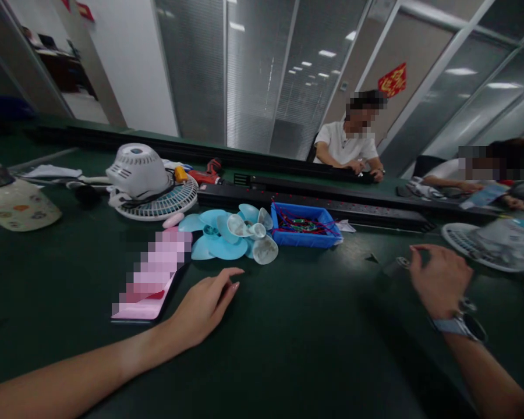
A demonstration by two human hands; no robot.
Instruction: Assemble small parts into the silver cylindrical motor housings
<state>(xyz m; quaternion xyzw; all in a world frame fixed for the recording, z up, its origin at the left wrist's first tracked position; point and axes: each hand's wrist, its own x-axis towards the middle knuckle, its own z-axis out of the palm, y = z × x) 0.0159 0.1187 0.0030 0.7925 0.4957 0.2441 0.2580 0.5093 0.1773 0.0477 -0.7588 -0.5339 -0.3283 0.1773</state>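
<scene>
My left hand (207, 302) rests over the green table with its thumb and forefinger apart and nothing between them. Just beyond it lies a pile of light-blue fan blades (227, 241), with a paler, translucent fan blade (265, 250) at its right. A phone (155, 279) with a pink screen lies left of this hand. On the right, my right hand (443, 279), a watch on its wrist, has its fingers curled. Right at the fingertips is a small, blurred, see-through piece (397, 266) with a shiny end; its kind is unclear.
A blue bin (308, 235) of wires and small boards stands behind the blades. A white fan body (137, 171) on its grille and a patterned cup (20, 203) are at left; another fan (498, 241) is at right. Black rails (323, 203) cross the table. Two people sit opposite.
</scene>
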